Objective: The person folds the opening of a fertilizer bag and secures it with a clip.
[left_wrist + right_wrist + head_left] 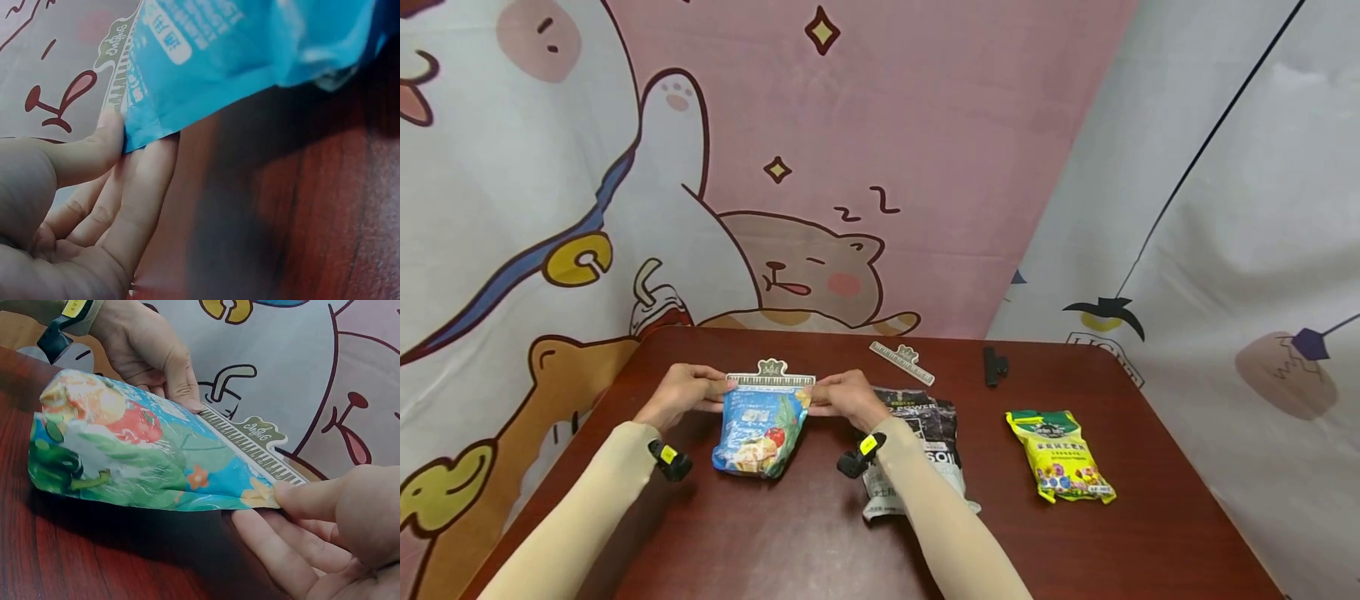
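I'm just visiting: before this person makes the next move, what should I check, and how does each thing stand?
1. Left hand pinches one top corner of the blue bag: ok.
2. Right hand pinches the opposite top corner: ok.
3. Keyboard-patterned clip lies along that bag's top edge: ok.
4. Clip bites firmly: cannot tell; its grip isn't visible.
5. Second patterned clip lies free on the table: ok.
6. Yellow bag has a clip: not ok, none on it.

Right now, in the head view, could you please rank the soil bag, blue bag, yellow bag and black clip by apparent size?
1. Soil bag, though partly hidden.
2. Blue bag and yellow bag: too alike to rank.
3. Black clip.
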`<state>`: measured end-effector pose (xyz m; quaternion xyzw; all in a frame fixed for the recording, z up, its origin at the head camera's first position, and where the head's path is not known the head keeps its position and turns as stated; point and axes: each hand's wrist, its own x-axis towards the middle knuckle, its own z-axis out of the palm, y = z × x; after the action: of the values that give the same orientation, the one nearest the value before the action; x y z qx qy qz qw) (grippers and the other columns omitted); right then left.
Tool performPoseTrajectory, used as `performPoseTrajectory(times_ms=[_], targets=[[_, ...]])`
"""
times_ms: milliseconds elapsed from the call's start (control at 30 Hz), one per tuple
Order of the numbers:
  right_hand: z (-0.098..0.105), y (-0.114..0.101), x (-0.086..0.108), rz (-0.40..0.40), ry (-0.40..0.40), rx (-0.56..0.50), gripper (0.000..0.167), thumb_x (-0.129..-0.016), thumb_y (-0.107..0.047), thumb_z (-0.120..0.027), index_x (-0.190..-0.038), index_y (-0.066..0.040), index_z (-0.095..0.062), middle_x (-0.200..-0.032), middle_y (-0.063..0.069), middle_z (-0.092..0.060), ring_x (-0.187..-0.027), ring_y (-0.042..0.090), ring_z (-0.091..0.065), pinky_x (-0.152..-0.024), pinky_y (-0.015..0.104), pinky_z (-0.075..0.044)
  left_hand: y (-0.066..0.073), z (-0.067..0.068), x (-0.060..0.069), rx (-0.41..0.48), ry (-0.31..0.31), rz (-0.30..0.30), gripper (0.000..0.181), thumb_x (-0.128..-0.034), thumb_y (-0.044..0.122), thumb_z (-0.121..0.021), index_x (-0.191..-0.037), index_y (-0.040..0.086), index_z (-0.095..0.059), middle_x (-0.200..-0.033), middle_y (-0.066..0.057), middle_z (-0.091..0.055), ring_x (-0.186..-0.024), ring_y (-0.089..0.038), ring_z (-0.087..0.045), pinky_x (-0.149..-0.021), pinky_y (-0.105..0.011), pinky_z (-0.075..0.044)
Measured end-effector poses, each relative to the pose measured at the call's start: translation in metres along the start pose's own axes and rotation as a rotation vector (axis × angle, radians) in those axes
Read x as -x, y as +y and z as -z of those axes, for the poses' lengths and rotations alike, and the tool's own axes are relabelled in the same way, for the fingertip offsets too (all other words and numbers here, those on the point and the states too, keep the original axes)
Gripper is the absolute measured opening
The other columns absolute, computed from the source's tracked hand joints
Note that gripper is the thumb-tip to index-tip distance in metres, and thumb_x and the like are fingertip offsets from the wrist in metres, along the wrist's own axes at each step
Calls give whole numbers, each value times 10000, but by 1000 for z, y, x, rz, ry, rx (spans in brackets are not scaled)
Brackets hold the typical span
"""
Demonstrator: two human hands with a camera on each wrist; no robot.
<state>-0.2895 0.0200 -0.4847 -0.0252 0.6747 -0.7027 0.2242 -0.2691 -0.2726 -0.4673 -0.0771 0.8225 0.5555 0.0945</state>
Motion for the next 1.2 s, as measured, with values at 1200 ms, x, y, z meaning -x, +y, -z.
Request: performPoseTrajectory(times_ms=[1200], targets=[[-12,-1,-10,15,128,764,279,-879,-149,-812,-673,17,-724,-586,121,-707,-471,190,-697,-478,298,-582,-6,-10,-12,-311,-11,62,329,-895,240,-810,-983,-67,-730,-840,-154,-723,-680,-206,-699,-662,-386,-638]])
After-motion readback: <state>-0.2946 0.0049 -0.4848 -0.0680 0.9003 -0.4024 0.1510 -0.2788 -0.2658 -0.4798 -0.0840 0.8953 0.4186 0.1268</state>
